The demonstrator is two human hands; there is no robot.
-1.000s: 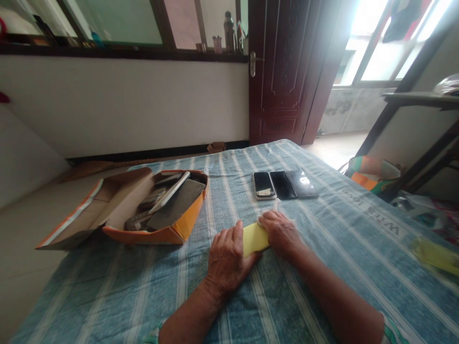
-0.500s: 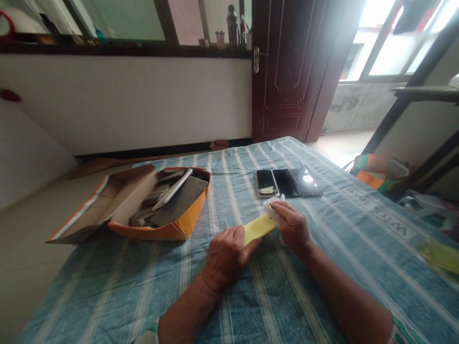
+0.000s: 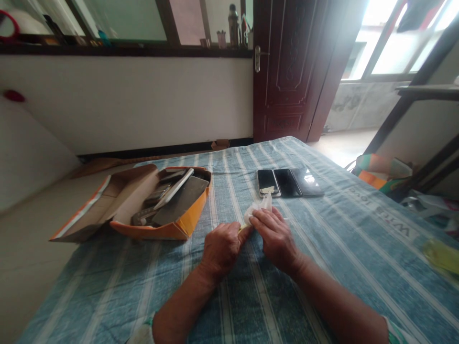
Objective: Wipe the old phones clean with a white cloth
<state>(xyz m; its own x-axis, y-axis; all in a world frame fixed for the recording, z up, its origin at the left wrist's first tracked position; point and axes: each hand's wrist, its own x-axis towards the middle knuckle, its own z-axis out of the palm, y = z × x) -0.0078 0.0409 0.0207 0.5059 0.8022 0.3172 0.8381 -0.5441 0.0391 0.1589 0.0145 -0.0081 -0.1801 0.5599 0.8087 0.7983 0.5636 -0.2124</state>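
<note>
Mid-frame, my neighbour's left hand (image 3: pixel 221 248) grips a yellow slab (image 3: pixel 243 228); the right hand (image 3: pixel 278 241) clasps tissue (image 3: pixel 254 210) against it, wiping apparently unfinished. Three phones (image 3: pixel 288 182) lie above; the box (image 3: pixel 191 220), left, holds more.

Printed on the blue striped cloth (image 3: pixel 340 239): “With love”. Runs aslant on the right side (blurred, so read with some doubt).

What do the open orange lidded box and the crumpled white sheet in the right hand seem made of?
Open orange lidded box: likely cardboard, matte brown inside, with creased folds. Crumpled white sheet: wrinkled, translucent, perhaps tissue or thin plastic.
</note>
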